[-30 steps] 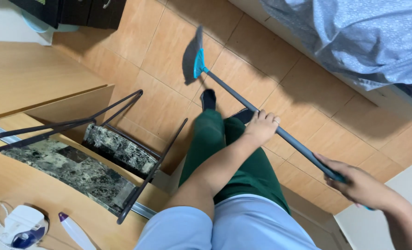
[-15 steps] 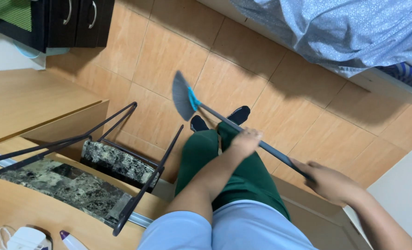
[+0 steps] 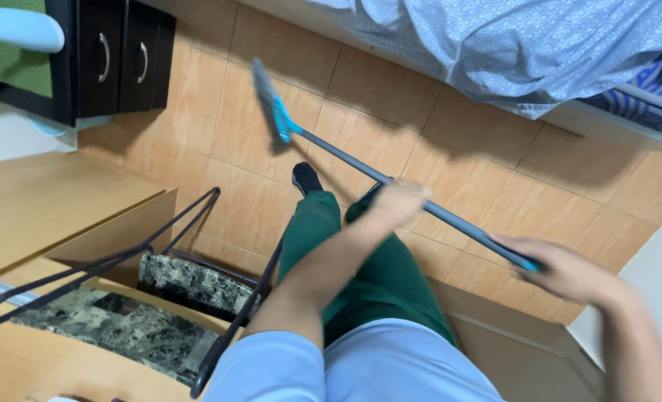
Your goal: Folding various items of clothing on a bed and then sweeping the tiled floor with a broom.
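Note:
I hold a broom with both hands over an orange tiled floor (image 3: 494, 201). Its dark bristle head (image 3: 265, 95) with a teal neck rests on the tiles ahead of my feet. The grey handle (image 3: 346, 160) runs back to the right. My left hand (image 3: 396, 201) grips the handle near its middle, above my green trouser legs (image 3: 360, 260). My right hand (image 3: 565, 269) grips the handle's upper end, where a teal tip shows. My dark-socked foot (image 3: 305, 177) stands just behind the broom head.
A bed with a pale blue sheet (image 3: 524, 52) runs along the top right. A dark cabinet with two handles (image 3: 119, 63) stands top left. A black metal frame (image 3: 122, 260) and a marbled stone slab (image 3: 122, 327) sit by wooden furniture (image 3: 40, 208) at left.
The broom head has swept away from my feet, farther out across the tiles. Both hands moved with the handle, and the view has shifted toward the cabinet.

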